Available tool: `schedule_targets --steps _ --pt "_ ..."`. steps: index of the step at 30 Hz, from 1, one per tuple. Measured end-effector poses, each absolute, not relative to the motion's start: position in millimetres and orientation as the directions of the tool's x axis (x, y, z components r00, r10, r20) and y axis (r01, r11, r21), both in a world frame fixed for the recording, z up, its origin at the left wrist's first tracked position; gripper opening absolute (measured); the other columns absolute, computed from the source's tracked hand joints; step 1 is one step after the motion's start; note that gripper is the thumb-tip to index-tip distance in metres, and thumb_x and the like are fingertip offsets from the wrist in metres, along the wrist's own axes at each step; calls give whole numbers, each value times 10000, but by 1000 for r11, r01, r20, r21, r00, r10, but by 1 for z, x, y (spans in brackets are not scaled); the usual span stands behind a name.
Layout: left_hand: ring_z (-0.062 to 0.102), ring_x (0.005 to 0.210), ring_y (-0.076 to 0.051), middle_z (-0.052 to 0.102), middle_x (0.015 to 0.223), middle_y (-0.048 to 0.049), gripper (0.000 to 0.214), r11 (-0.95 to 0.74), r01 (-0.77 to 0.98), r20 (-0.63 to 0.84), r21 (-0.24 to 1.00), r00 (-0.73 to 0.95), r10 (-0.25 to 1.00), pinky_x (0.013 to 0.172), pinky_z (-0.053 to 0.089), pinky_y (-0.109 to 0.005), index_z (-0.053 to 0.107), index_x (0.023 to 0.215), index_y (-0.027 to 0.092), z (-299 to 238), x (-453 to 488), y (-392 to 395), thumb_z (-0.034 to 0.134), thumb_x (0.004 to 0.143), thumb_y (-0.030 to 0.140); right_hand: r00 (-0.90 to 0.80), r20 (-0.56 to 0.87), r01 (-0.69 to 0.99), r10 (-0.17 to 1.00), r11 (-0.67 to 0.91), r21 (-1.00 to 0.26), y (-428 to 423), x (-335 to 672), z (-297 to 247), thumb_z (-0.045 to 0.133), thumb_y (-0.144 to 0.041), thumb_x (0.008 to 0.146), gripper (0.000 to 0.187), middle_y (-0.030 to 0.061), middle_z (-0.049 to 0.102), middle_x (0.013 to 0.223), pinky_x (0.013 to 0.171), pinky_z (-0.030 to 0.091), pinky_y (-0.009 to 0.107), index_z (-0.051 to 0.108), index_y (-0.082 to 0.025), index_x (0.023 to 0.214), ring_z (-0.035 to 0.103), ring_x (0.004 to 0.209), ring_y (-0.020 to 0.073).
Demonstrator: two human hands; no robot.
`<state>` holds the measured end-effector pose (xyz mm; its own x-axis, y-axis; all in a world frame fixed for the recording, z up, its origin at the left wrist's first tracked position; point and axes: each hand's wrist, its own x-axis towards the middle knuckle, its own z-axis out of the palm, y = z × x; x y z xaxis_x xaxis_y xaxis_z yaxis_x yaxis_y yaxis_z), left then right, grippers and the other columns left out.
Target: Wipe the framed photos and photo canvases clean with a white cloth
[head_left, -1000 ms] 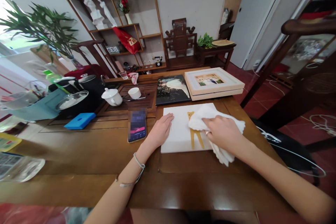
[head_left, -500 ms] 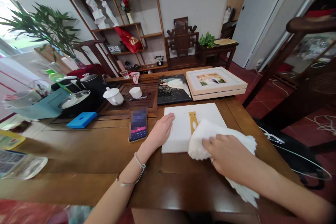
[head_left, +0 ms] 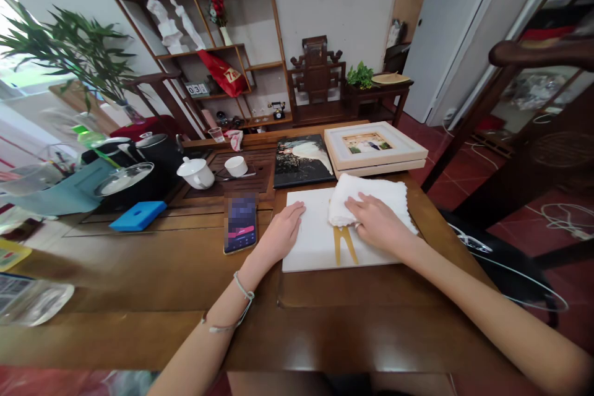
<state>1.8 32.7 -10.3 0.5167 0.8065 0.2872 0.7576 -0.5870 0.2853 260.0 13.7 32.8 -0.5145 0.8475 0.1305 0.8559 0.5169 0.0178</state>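
A flat white panel [head_left: 312,240] with a yellow figure [head_left: 344,246] on it lies on the wooden table in front of me. My left hand [head_left: 284,230] rests flat on the panel's left edge, fingers stretched out and holding nothing. My right hand [head_left: 377,221] grips a folded white cloth [head_left: 371,189], pressed to the upper right part of the panel. The cloth covers the figure's top; only two yellow legs show below it.
Left of the panel lies a phone [head_left: 241,223]. Behind it are a dark photo print [head_left: 297,167] and stacked pale frames [head_left: 385,164]. A lidded white teacup [head_left: 197,174], a small white cup [head_left: 236,166] and a blue block [head_left: 138,216] stand farther left on the table [head_left: 153,272].
My right hand has moved the cloth away from me, from the panel's lower right to its upper part. The figure's legs are uncovered now, its head hidden. My left hand stays on the edge.
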Motion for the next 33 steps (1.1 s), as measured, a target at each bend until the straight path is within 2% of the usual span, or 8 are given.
schedule_targets --steps 4,8,13,17,21,27,30,33 --pt "474 1318 -247 531 1376 -174 369 -584 758 291 292 511 809 1117 399 -450 517 1285 85 -11 2 33 352 960 139 -620 29 781 784 620 -66 -5 257 51 463 -34 701 497 164 689 1097 885 490 413 638 -102 1162 587 1119 322" --pt "469 1324 -245 531 1378 -169 367 -591 756 294 282 518 803 1124 391 -444 515 1286 88 -11 2 33 349 962 137 -593 93 790 800 600 -127 3 270 49 470 -70 714 538 124 679 1166 900 497 423 629 -172 1217 613 1091 297" --pt "475 1319 -247 537 1372 -168 366 -594 759 292 265 524 800 1122 399 -441 517 1281 80 -10 2 33 351 960 131 -432 212 891 877 451 -50 31 282 24 498 -90 741 566 213 494 1408 1080 363 472 538 -46 1303 442 1314 327" --pt "482 1314 -246 539 1373 -158 365 -598 758 306 261 522 796 1115 407 -448 516 1282 99 -11 2 33 350 958 128 -443 203 887 873 460 -39 33 274 17 462 -63 748 589 207 488 1415 1107 321 510 509 -21 1334 372 1361 343" --pt "484 1308 -255 533 1374 -173 367 -591 761 299 266 518 801 1109 410 -454 513 1284 81 -12 2 33 346 961 133 -578 180 787 796 602 -134 15 259 25 474 -55 705 638 163 510 1409 1119 315 505 526 -79 1341 365 1370 313" --pt "485 1304 -261 534 1365 -193 367 -599 755 290 266 530 797 1104 415 -441 512 1272 57 -10 2 33 327 965 135 -810 175 499 559 815 -294 -2 253 33 509 -16 631 698 81 567 1370 1111 341 475 576 -181 1306 386 1364 261" --pt "487 1303 -258 535 1365 -191 365 -600 754 292 266 530 796 1100 418 -451 515 1271 73 -10 3 34 330 963 138 -772 185 540 608 781 -315 5 257 30 509 -34 655 684 84 554 1381 1122 323 480 565 -183 1320 405 1354 242" --pt "491 1300 -251 534 1370 -178 368 -597 753 298 277 523 798 1099 416 -458 517 1278 92 -11 2 34 339 959 138 -663 211 678 718 695 -237 15 260 25 489 -52 701 663 116 509 1418 1135 295 491 521 -138 1358 380 1369 250"
